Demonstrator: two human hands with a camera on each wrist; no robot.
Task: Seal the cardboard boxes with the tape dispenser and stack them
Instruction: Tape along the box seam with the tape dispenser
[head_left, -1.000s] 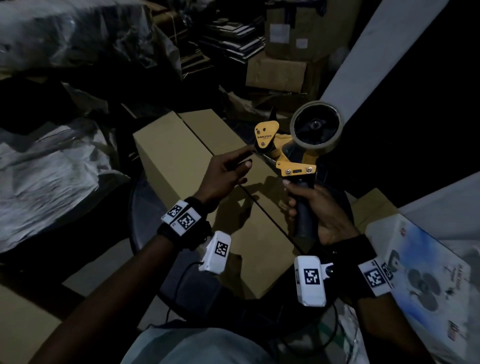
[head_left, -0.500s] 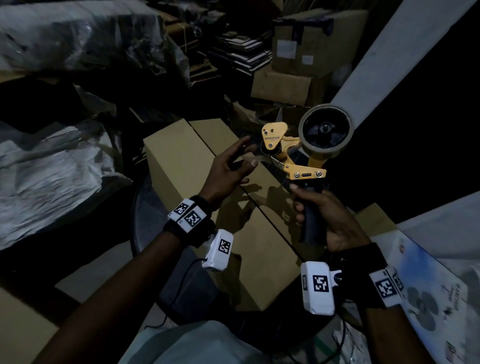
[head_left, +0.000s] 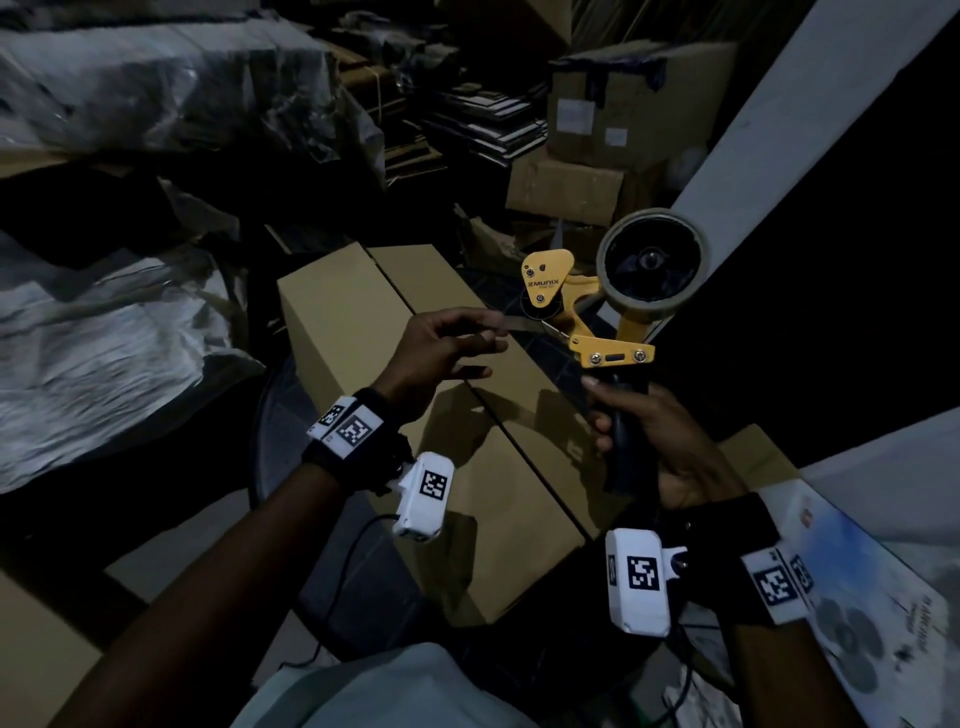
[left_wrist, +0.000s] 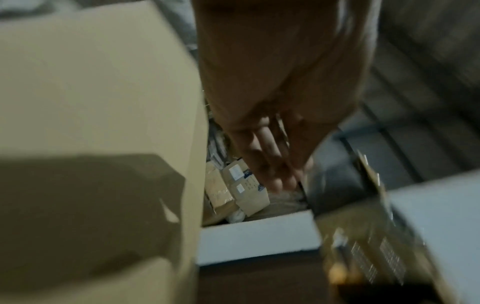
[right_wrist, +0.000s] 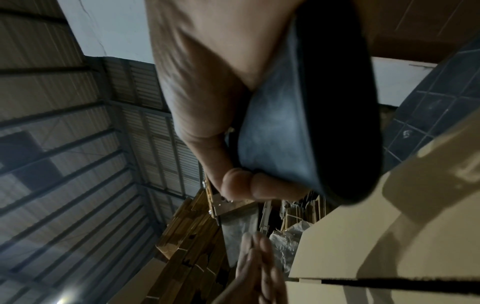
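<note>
The cardboard box (head_left: 363, 343) lies lengthwise in front of the person, its two top flaps closed, the centre seam bare of tape; sealing has not begun and stacking is all still to do. Above the seam, the left hand (head_left: 441, 348) reaches toward the dispenser's mouth with fingers loosely spread; it seems to pinch the free tape end (head_left: 511, 325), though blur leaves that uncertain. To the right, the right hand (head_left: 654, 441) is clenched round the black handle of the yellow tape dispenser (head_left: 597, 306), held upright above the box, its roll nearly full.
</note>
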